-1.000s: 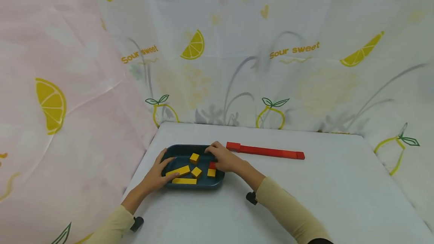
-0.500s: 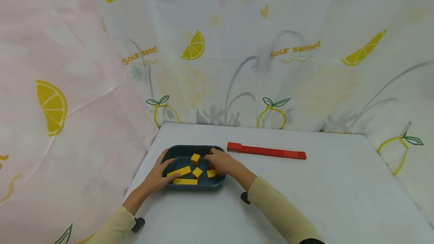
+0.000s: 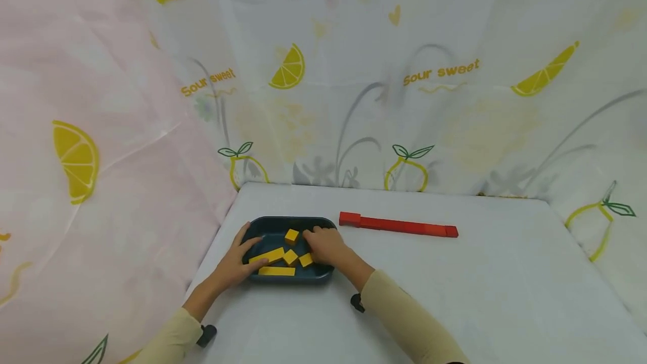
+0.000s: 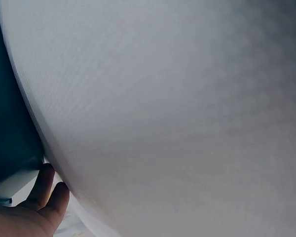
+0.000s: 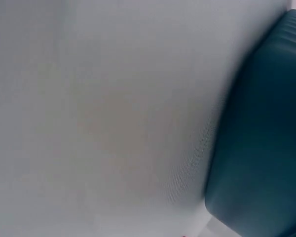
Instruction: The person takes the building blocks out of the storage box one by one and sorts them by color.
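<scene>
Tray (image 3: 289, 280), at left grip (image 3: 235, 260), beneath right grip (image 3: 328, 246)

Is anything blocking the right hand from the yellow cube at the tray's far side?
Nothing visible: in the head view, only a narrow gap over the tray separates the right hand from that yellow cube.

The person wears long sleeves. The left sleeve (image 3: 172, 333) and right sleeve (image 3: 409, 319) are both pale yellow, almost cream, and plain, with some soft folds. Each one stops before the hand, so a bit of wrist shows. A small black lump (image 3: 206, 336) sticks out by the left cuff, and another black lump (image 3: 357, 303) sits by the right. The left hand (image 3: 235, 260) and right hand (image 3: 326, 247) are bare.
</scene>
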`<state>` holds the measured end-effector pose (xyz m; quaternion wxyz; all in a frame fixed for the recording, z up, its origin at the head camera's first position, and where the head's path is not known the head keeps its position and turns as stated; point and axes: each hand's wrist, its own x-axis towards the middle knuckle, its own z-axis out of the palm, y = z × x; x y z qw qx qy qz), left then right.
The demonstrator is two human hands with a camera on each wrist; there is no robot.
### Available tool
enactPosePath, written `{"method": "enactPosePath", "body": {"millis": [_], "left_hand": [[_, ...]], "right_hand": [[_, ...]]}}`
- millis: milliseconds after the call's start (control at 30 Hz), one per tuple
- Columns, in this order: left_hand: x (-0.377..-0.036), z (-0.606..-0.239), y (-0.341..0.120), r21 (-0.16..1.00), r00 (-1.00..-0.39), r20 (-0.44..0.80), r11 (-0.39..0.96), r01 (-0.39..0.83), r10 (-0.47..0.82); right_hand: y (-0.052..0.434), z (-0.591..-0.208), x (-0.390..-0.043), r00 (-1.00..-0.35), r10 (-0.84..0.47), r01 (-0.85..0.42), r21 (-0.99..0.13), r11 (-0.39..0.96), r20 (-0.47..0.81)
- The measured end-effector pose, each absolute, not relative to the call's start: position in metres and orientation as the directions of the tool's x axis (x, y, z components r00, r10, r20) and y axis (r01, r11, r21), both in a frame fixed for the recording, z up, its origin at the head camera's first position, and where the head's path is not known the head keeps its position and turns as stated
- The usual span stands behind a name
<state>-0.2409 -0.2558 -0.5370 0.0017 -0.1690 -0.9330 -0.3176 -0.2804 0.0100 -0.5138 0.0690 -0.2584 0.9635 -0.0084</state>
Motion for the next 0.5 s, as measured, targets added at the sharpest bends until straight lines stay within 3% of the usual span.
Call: {"method": "enactPosePath", "body": {"millis": [267, 500], "left_hand": [[-0.2438, -0.5315, -0.2555, 0.599, -0.940, 0.115, 0.732, 0.323, 0.321], [-0.2422, -0.5366, -0.2554, 0.595, -0.942, 0.103, 0.740, 0.315, 0.318]], "right_hand": [[0.0083, -0.5053, -0.2828, -0.871, -0.479, -0.470, -0.095, 0.877, -0.109], [0.0027, -0.5061, -0.2804, -0.885, -0.427, -0.390, -0.205, 0.898, -0.185]]}}
